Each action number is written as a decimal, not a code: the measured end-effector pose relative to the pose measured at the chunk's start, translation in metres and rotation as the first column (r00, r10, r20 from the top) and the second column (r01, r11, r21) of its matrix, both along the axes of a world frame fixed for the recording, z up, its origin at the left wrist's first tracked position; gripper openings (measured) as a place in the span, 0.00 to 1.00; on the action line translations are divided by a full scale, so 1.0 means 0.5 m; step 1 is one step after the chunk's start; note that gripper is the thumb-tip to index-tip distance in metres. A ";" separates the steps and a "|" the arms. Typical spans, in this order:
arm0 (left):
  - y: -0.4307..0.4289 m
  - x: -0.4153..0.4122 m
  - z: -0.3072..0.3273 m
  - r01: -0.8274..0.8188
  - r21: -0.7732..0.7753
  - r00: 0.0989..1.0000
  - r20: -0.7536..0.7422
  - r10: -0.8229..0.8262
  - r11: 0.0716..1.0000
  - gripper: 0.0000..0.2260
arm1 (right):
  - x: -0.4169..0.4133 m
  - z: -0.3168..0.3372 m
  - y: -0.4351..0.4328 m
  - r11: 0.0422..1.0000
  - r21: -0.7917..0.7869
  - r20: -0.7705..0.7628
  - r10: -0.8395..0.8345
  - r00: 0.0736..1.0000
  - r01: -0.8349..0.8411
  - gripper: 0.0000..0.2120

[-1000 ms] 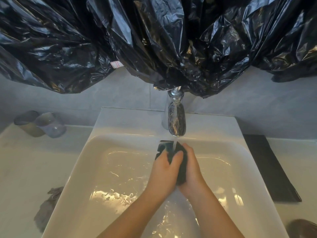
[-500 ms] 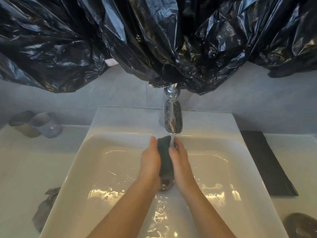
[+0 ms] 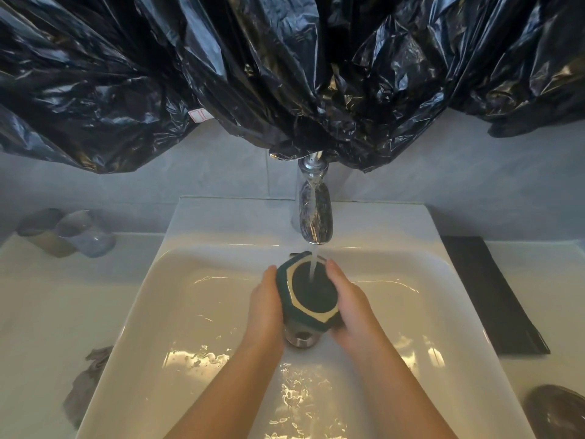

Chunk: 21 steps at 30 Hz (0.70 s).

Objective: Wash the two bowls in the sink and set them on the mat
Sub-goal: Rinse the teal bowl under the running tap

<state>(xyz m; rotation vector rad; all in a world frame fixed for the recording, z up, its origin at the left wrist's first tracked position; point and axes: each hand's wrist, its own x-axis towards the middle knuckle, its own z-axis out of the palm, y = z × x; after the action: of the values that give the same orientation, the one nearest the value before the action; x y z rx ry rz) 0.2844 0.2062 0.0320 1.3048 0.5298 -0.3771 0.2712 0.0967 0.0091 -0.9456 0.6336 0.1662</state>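
White basin [image 3: 196, 312] under black plastic sheeting — dark green hexagonal bowl [image 3: 311, 291] beneath chrome tap [image 3: 315, 213], mouth up, clasped between left hand [image 3: 264, 307] and right hand [image 3: 351, 307]; black mat [image 3: 487, 296] right of tap — right hand nearer.

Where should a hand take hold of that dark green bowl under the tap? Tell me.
Grip the green bowl by its outer side walls, from left and right, as the left hand and right hand do. Its flat hexagonal facets suit the palms, and its opening faces the faucet, so side grips leave the stream clear.
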 end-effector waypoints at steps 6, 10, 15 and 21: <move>0.000 -0.011 0.007 0.168 -0.015 0.957 0.243 -0.159 0.986 0.14 | -0.007 -0.005 0.000 0.894 0.395 -0.087 -0.193 0.977 0.211 0.27; -0.001 0.007 0.008 0.196 0.077 0.963 0.171 -0.206 0.978 0.11 | -0.007 -0.017 -0.025 0.839 0.493 -0.080 -0.221 0.972 0.231 0.25; -0.024 0.009 0.023 0.240 -0.059 0.965 0.122 -0.231 0.969 0.09 | -0.011 -0.012 -0.035 0.820 0.508 -0.111 -0.239 0.965 0.262 0.21; -0.020 -0.006 0.018 0.334 0.040 0.905 0.265 -0.332 0.942 0.16 | -0.010 -0.033 -0.010 0.844 0.471 -0.116 -0.229 0.966 0.257 0.21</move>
<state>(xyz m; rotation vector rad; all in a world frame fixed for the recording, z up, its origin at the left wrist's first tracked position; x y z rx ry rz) 0.2815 0.1961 0.0413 1.4168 0.0726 -0.4737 0.2665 0.0916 -0.0075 -0.3706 0.7147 0.1152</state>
